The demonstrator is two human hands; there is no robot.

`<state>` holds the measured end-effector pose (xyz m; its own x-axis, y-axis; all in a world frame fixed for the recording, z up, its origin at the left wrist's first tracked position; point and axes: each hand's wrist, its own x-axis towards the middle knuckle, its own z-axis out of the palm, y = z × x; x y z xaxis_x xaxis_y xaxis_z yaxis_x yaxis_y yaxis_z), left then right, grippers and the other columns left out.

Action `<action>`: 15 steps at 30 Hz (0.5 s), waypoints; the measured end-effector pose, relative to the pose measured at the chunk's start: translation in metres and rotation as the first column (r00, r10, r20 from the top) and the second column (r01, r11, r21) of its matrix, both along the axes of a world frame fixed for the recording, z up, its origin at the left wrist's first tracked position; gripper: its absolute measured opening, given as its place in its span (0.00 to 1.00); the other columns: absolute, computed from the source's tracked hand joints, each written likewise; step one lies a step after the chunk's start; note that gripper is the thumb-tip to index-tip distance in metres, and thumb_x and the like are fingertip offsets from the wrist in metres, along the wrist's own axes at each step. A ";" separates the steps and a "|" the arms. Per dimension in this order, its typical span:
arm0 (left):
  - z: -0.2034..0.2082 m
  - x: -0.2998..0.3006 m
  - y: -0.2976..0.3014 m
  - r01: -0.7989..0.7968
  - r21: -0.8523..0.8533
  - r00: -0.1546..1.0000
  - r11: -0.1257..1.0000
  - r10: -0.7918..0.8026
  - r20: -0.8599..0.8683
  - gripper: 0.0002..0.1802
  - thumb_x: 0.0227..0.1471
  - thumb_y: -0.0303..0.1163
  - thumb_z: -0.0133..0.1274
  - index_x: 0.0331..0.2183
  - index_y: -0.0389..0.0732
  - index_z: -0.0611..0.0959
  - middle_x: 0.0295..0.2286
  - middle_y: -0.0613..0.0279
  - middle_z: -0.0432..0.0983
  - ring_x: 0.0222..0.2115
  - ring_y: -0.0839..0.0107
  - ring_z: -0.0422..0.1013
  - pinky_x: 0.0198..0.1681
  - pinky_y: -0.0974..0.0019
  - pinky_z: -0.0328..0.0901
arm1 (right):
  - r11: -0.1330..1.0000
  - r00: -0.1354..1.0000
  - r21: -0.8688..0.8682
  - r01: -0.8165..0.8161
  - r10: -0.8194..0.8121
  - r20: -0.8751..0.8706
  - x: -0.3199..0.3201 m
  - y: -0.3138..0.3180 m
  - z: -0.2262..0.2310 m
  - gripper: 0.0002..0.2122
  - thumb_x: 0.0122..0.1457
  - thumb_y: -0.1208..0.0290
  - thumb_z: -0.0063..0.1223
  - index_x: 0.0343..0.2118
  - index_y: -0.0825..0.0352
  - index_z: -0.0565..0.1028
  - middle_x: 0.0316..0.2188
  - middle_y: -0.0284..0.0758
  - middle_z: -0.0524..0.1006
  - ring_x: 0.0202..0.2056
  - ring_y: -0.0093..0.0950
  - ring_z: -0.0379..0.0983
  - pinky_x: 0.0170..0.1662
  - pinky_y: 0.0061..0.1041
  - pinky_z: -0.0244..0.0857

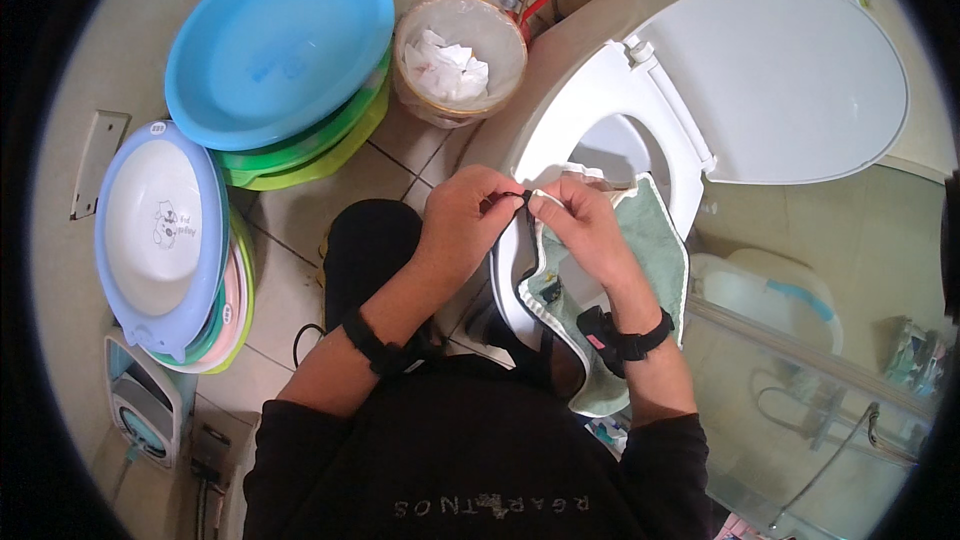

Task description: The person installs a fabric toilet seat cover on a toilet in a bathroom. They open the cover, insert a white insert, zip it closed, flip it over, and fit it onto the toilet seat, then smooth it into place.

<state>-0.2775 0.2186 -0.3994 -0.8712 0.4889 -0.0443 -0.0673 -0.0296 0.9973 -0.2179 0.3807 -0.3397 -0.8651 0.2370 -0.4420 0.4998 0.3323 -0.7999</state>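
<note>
The person is bending both forearms inward, so the two hands are meeting near the fingertips, above the white toilet seat [562, 105]. The left hand [462, 218], back turned upward, is pinching a thin dark strip [528, 203] between thumb and forefinger. The right hand [592, 240] is gripping, as it seems, the white edging just beside it; its curled fingers are partly hiding this. The green cloth [655, 240] is hanging below the right hand, at the seat's near side.
</note>
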 end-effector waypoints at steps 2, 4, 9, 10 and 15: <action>0.000 0.000 -0.001 -0.026 0.028 0.999 0.999 0.026 -0.018 0.06 0.47 0.19 0.58 0.31 0.35 0.81 0.31 0.60 0.76 0.30 0.72 0.74 0.32 0.71 0.69 | 0.996 1.000 0.091 -0.017 0.017 -0.004 -0.007 -0.003 0.000 0.11 0.59 0.67 0.55 0.31 0.73 0.76 0.22 0.30 0.74 0.27 0.17 0.67 0.30 0.22 0.61; -0.001 -0.001 -0.003 -0.076 0.042 0.981 0.996 0.082 -0.175 0.06 0.44 0.19 0.58 0.29 0.36 0.80 0.30 0.58 0.75 0.30 0.63 0.73 0.33 0.65 0.68 | 0.991 0.999 0.129 0.020 -0.015 -0.038 -0.014 -0.007 -0.002 0.12 0.58 0.66 0.54 0.29 0.73 0.76 0.20 0.32 0.74 0.25 0.19 0.67 0.29 0.23 0.61; -0.006 0.000 -0.014 -0.174 -0.047 0.854 0.984 0.127 -0.505 0.07 0.42 0.18 0.58 0.29 0.35 0.80 0.30 0.56 0.75 0.29 0.63 0.74 0.32 0.66 0.68 | 0.918 0.996 0.390 -0.071 0.090 -0.030 -0.035 -0.022 -0.012 0.13 0.54 0.63 0.53 0.29 0.71 0.77 0.25 0.47 0.78 0.31 0.43 0.76 0.38 0.38 0.67; -0.007 0.000 -0.016 -0.180 -0.066 0.854 0.981 0.122 -0.505 0.07 0.42 0.18 0.58 0.29 0.35 0.79 0.30 0.56 0.75 0.29 0.62 0.73 0.32 0.65 0.68 | 0.889 0.994 0.450 -0.082 0.103 -0.023 -0.038 -0.025 -0.013 0.13 0.54 0.63 0.53 0.29 0.71 0.77 0.24 0.46 0.78 0.30 0.41 0.76 0.36 0.36 0.67; -0.013 0.006 -0.015 -0.264 -0.064 0.898 0.962 0.221 -0.381 0.06 0.42 0.20 0.57 0.28 0.38 0.79 0.29 0.56 0.75 0.30 0.55 0.72 0.33 0.60 0.66 | 0.734 0.985 0.661 -0.157 0.165 0.051 -0.053 -0.040 -0.003 0.17 0.51 0.56 0.54 0.31 0.68 0.78 0.25 0.46 0.79 0.31 0.44 0.76 0.37 0.38 0.69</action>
